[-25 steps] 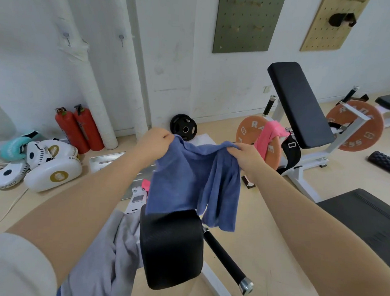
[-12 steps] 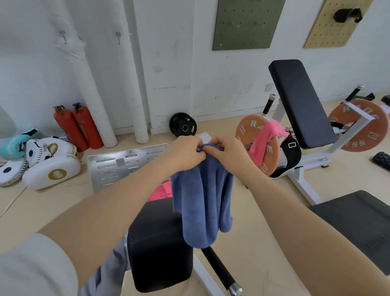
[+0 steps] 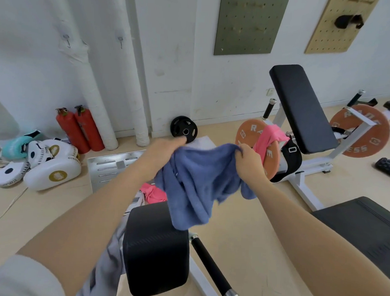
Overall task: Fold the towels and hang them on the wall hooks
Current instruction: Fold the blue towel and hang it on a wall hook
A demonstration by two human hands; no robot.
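Observation:
A blue towel (image 3: 197, 181) hangs bunched in the air between my two hands, above a black bench pad (image 3: 156, 247). My left hand (image 3: 165, 151) grips its upper left edge and my right hand (image 3: 249, 161) pinches its upper right edge. A pink towel (image 3: 268, 137) is draped over an orange weight plate (image 3: 246, 132). Another pink towel (image 3: 154, 192) lies on the floor behind the pad. A grey towel (image 3: 108, 267) hangs down left of the pad. Two small wall hooks (image 3: 68, 40) (image 3: 121, 41) are fixed high on the white wall.
An incline bench (image 3: 303, 107) with a second orange plate (image 3: 360, 132) stands at the right. A black mat (image 3: 364, 229) lies lower right. Red extinguishers (image 3: 78, 129), white boxing pads (image 3: 50, 164), a metal plate (image 3: 112, 166) and a black weight disc (image 3: 183, 130) are at the left and back.
My hands were together at the towel's top half a second ago; they have now moved apart, spreading the blue towel's upper edge sideways.

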